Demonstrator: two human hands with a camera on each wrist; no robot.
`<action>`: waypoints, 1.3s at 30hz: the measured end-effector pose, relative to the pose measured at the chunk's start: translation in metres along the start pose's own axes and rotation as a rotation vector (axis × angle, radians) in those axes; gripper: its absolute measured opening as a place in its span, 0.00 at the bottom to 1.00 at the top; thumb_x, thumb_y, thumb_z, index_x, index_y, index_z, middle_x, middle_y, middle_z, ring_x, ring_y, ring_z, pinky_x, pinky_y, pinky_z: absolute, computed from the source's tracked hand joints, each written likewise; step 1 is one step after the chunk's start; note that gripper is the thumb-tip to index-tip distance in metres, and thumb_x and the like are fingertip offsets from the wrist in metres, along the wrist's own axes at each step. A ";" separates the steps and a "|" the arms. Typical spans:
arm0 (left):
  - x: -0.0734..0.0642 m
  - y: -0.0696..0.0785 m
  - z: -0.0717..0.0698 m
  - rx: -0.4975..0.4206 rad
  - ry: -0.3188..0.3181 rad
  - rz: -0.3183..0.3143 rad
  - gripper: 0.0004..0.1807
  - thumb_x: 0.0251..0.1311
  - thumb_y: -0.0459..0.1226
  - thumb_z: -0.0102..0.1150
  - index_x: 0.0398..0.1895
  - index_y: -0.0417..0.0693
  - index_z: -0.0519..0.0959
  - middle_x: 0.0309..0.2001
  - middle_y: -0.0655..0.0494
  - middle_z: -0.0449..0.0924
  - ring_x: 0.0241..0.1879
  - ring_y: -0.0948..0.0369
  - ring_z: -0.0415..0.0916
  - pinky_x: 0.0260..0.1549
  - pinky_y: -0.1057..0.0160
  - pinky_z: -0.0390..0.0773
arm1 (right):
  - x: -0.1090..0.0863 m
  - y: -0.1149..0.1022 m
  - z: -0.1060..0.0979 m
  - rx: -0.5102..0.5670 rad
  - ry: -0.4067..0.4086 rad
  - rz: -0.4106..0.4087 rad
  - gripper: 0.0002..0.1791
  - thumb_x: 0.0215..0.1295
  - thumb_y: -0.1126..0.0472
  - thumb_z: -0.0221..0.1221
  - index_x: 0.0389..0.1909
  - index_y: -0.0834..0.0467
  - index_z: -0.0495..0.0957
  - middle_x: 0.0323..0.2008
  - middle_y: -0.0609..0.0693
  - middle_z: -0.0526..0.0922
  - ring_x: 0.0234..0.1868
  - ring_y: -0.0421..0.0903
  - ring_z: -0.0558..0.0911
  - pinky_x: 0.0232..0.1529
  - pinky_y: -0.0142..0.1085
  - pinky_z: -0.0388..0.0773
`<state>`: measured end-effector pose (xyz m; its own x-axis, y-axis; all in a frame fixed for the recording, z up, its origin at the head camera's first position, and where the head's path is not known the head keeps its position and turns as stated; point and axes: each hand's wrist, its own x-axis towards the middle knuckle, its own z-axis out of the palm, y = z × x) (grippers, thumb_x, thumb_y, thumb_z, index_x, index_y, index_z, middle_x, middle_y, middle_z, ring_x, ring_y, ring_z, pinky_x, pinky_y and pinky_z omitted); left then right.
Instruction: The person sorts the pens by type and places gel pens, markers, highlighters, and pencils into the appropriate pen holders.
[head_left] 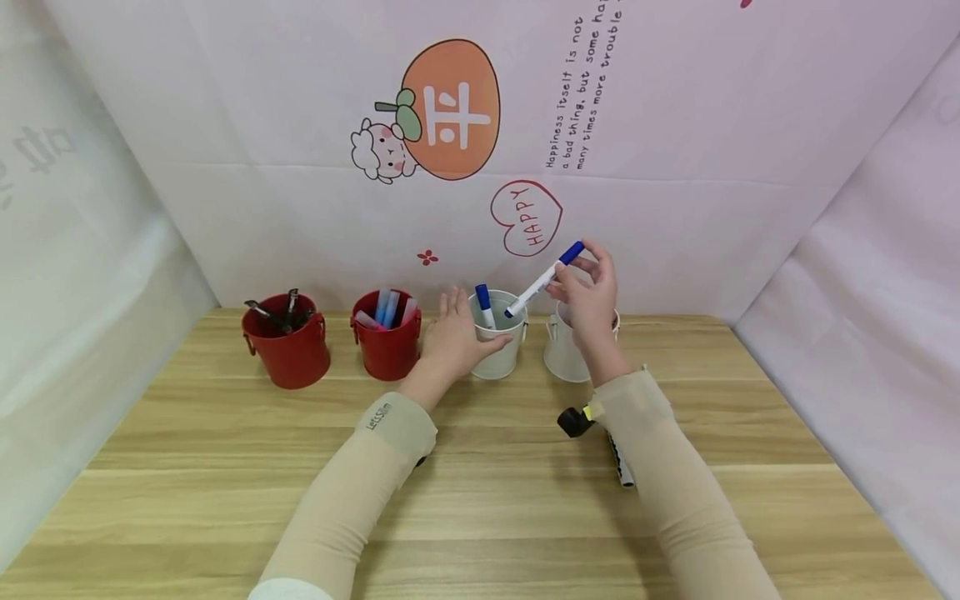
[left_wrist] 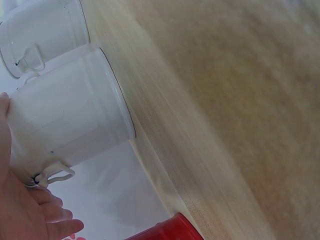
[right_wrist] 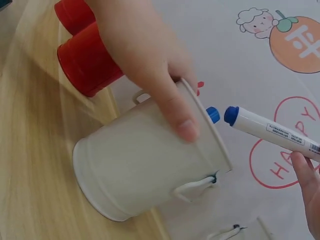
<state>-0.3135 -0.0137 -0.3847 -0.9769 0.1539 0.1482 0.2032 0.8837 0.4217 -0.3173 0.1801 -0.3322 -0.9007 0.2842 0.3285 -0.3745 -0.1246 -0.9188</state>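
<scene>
The marker [head_left: 537, 287] slants above the mouth of a white bucket [head_left: 498, 360] near the far edge of the surface [head_left: 487, 508], clamped between the thumb and fingers of the right hand [head_left: 588, 293]. The left hand [head_left: 454, 340] touches that bucket, thumb and fingers apart. Inside leans 1 blue-capped pen [head_left: 485, 307]. Along the far edge, 2 red buckets [head_left: 297, 358] stand left, 1 second white bucket [head_left: 564, 354] right.
</scene>
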 end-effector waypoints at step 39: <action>-0.002 -0.001 -0.001 0.051 0.000 0.020 0.62 0.60 0.69 0.58 0.81 0.34 0.47 0.82 0.41 0.44 0.80 0.43 0.42 0.69 0.42 0.63 | -0.006 0.019 0.018 -0.500 -0.256 -0.091 0.13 0.70 0.73 0.56 0.53 0.71 0.81 0.52 0.68 0.83 0.44 0.60 0.85 0.39 0.32 0.85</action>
<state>-0.3118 -0.0149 -0.3841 -0.9727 0.1716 0.1565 0.2191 0.9018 0.3726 -0.3228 0.1584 -0.3481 -0.9178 0.0251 0.3963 -0.3593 0.3725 -0.8556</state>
